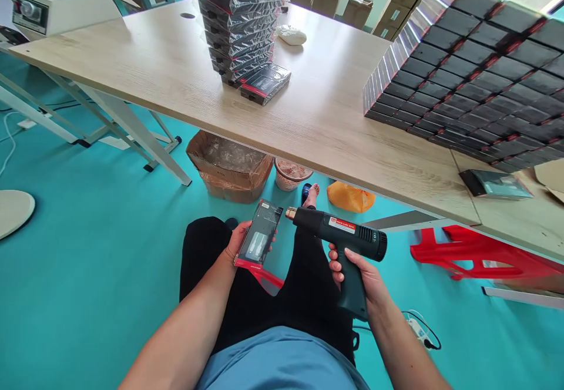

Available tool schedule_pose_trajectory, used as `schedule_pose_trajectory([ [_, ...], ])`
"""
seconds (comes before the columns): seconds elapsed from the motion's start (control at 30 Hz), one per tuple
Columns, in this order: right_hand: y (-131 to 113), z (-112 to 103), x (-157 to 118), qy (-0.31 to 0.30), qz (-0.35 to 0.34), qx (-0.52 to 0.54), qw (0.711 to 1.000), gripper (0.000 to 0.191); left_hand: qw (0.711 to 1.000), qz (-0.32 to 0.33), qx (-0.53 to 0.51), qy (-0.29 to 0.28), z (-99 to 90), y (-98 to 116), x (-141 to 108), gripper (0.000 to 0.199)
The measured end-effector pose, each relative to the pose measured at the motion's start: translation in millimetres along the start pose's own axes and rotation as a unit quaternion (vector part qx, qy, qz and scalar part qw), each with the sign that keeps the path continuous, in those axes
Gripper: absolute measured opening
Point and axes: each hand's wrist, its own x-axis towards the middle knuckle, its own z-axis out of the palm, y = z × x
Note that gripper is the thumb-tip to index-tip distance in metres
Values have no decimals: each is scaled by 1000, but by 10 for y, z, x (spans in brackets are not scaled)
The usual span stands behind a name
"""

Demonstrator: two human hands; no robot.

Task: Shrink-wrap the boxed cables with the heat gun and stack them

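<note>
My left hand (240,240) is closed round a flat black box (261,234) with a red lower edge and a pale picture on its face. The box is tilted above my lap. In my right hand (359,272) is a dark green heat gun (339,234), gripped by its handle. The gun's metal nozzle points left, close beside the upper right edge of the box without visibly touching it. Whether the trigger is pressed is hidden by my fingers.
On the wooden table (326,137) stand a stack of film-wrapped boxes (247,26) and a large block of black boxes (471,78). Below are a cardboard carton (233,181), a waste basket (288,178), an orange bag (350,196) and a red stool (480,255). A power strip (420,331) lies on the floor.
</note>
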Motion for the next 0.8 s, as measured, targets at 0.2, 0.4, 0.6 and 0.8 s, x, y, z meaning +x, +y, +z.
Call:
schedule_pose_trajectory([
  [0.2, -25, 43, 9, 5, -10, -21, 1000, 30, 1000, 20, 11, 5, -43, -34, 72, 59],
  [0.4, -59, 48, -17, 10, -14, -20, 1000, 29, 999, 38, -2, 27, -25, -61, 76, 57],
  [0.6, -83, -201, -206, 80, -45, -121, 988, 35, 995, 75, -2, 60, -44, -84, 79, 54],
  [0.8, -75, -386, -360, 101, -72, -118, 985, 34, 988, 146, 42, 21, 12, -92, 87, 53],
])
